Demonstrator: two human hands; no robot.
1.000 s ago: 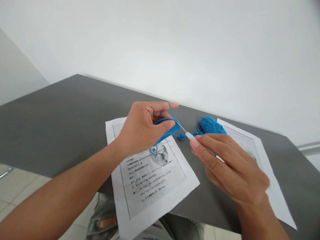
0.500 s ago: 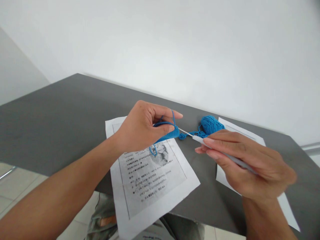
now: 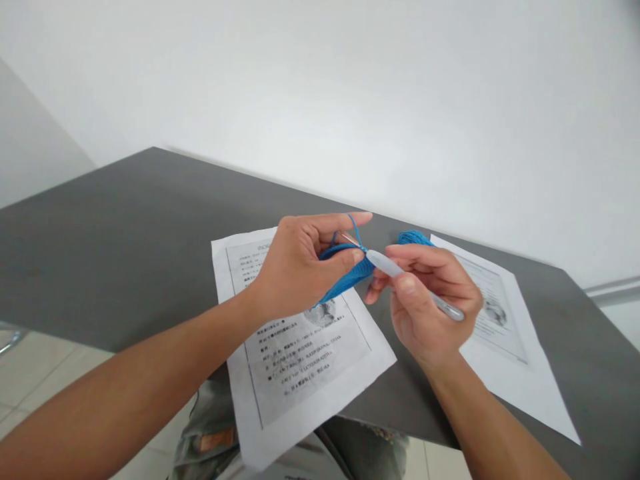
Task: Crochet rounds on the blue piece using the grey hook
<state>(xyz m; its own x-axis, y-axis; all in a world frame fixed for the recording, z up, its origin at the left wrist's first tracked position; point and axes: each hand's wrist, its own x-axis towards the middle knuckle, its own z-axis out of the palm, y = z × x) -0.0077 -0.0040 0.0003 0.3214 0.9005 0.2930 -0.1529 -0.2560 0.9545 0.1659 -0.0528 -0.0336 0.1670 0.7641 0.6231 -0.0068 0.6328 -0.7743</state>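
Note:
My left hand (image 3: 305, 267) pinches a blue crocheted piece (image 3: 350, 279) between thumb and fingers, with a strand of blue yarn (image 3: 355, 228) looped over the outstretched index finger. My right hand (image 3: 430, 300) is closed around the pale grey handle of a crochet hook (image 3: 386, 264). The hook's metal shaft passes at the piece's upper edge and its end lies behind the yarn strand, near the left index finger. Part of the piece is hidden behind the left thumb and palm.
Under the left hand lies a printed sheet (image 3: 310, 387), overhanging the grey table's (image 3: 150, 227) front edge. A second sheet (image 3: 520, 380) is at the right. Behind the right hand, a ball of blue yarn (image 3: 414, 237) shows partly. A white wall (image 3: 320, 100) rises behind the table.
My right hand has moved left, closer to my left hand, and the hook has slid further through the blue piece. The hook's handle now points more steeply down. My left hand shifted slightly right.

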